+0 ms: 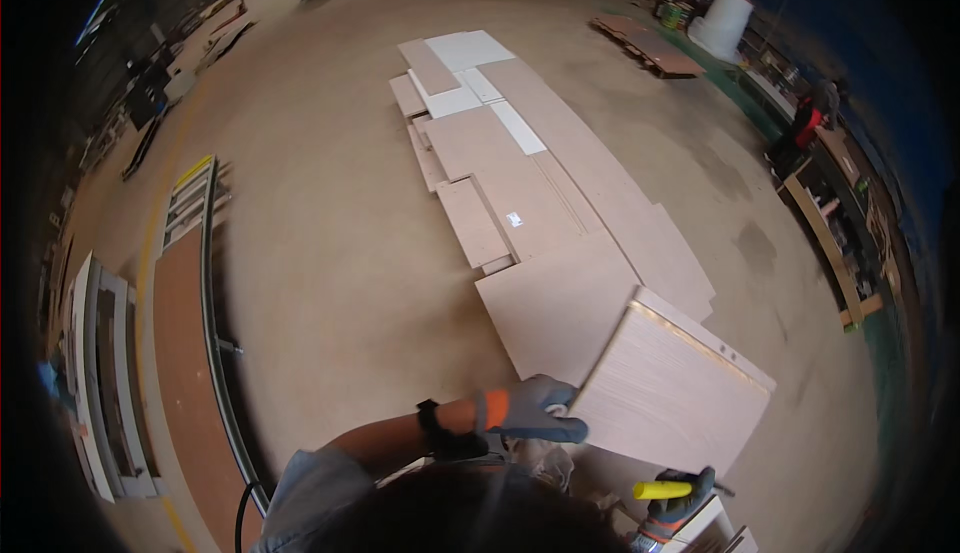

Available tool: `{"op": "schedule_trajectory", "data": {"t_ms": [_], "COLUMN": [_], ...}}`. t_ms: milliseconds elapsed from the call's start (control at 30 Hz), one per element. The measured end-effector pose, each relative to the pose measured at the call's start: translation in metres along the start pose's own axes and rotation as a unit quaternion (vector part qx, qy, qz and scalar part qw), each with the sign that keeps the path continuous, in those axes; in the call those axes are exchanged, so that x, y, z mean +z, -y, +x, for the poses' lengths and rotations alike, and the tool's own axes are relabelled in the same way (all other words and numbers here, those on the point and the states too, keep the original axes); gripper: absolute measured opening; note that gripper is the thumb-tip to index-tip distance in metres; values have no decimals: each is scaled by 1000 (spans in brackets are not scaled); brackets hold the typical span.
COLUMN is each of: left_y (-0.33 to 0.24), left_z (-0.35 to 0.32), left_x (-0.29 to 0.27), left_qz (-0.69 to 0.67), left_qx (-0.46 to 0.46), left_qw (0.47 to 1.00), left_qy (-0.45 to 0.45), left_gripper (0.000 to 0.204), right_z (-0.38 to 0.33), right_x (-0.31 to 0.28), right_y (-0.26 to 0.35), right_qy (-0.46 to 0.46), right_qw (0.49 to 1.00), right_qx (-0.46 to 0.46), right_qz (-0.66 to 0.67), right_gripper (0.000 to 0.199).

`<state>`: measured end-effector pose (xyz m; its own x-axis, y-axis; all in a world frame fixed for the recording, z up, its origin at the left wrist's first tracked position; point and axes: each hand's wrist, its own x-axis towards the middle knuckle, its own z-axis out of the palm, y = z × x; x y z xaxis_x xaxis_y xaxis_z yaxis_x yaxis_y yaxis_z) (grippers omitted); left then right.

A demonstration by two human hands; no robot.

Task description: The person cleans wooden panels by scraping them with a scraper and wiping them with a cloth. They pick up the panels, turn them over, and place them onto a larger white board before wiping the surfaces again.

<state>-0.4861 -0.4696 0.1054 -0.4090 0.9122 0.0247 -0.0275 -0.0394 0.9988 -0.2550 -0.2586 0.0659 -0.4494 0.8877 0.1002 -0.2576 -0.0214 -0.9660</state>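
A pale wood-grain panel (675,388) is tilted up in front of me, with a lighter band and two small dark holes along its far edge. My left hand (540,410), in a grey glove with an orange cuff, is closed on the panel's left edge. By the near right corner, my right hand (690,493), gloved too, is closed round a tool with a thick yellow handle (662,490). A dark end of that tool sticks out on the hand's other side; its exact kind cannot be made out. Behind the panel lies a long low stack of pale boards (530,183).
White boards (470,50) top the stack's far end. On the left stand a long brown-topped rack (190,353) and a white frame (100,373). A brown board pile (648,46) and a white drum (722,23) are far right. Another person (812,118) is at a right-hand bench.
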Motion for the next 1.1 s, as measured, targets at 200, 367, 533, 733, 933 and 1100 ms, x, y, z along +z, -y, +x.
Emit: {"op": "schedule_trajectory", "data": {"t_ms": [200,367,533,733,933,1100], "left_y": [-16,-48,-47,-20,-31,-43], "left_z": [-72,-112,-155,-204,-237,-238], "left_x": [-64,-94,-119,-196,-310,-399], "left_qz": [32,-64,-31,-62,-15,-55], "left_qx": [-108,-207,-190,-142,-133,-169], "left_qw": [983,929,891,829,843,859], "left_qy": [-148,-299,-410,-537,-520,-481], "left_gripper": [29,23,19,15,16,14], "right_z": [73,80,71,47,31,51], "right_x": [88,172,263,404,503,538], "right_y": [-49,-86,-123,-140,-204,-238], "right_qy": [18,160,229,283,311,282], "right_qw": [954,909,875,818,838,784], "right_qx": [254,350,410,495,445,518], "right_qz": [158,158,115,81,55,194], "right_gripper": [21,23,22,19,28,30]}}
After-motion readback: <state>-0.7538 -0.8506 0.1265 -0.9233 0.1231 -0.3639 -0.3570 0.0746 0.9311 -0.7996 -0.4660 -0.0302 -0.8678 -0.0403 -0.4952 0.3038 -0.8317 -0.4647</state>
